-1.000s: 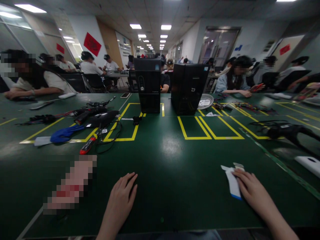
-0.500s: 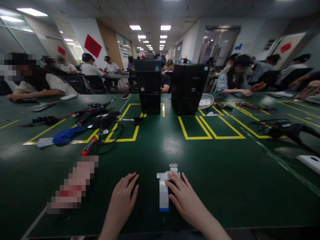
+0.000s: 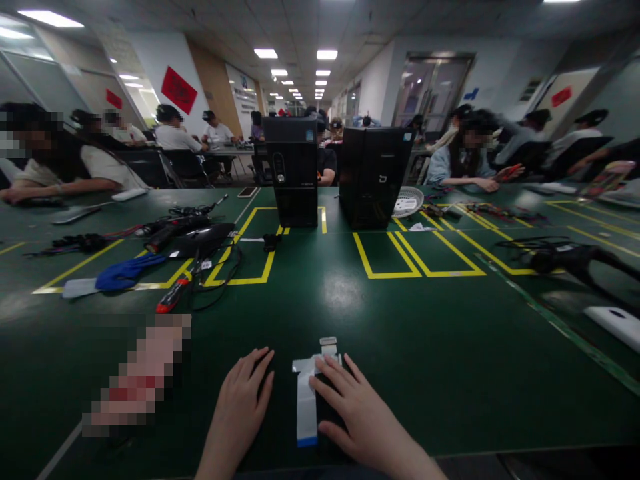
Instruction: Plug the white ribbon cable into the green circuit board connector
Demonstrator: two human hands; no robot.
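Observation:
My left hand (image 3: pixel 240 407) lies flat on the green table (image 3: pixel 400 347) near the front edge, fingers stretched out, holding nothing. My right hand (image 3: pixel 357 417) rests just to its right with fingers spread, its fingertips pressing on a white flat ribbon cable (image 3: pixel 305 397) with a blue end toward me and a small connector tab at the far end. A dark flat part seems to lie under the right palm; I cannot make it out.
Two black computer towers (image 3: pixel 295 170) (image 3: pixel 375 177) stand at mid-table behind yellow taped boxes (image 3: pixel 390 257). Left: cables, a blue cloth (image 3: pixel 125 272), a red-handled screwdriver (image 3: pixel 170 299). Right: black cable bundle (image 3: pixel 565 257), white device (image 3: pixel 615 323). Several people sit at tables behind.
My right hand slid the ribbon cable from the right side of the table leftward to beside my left hand. My left hand stayed in place.

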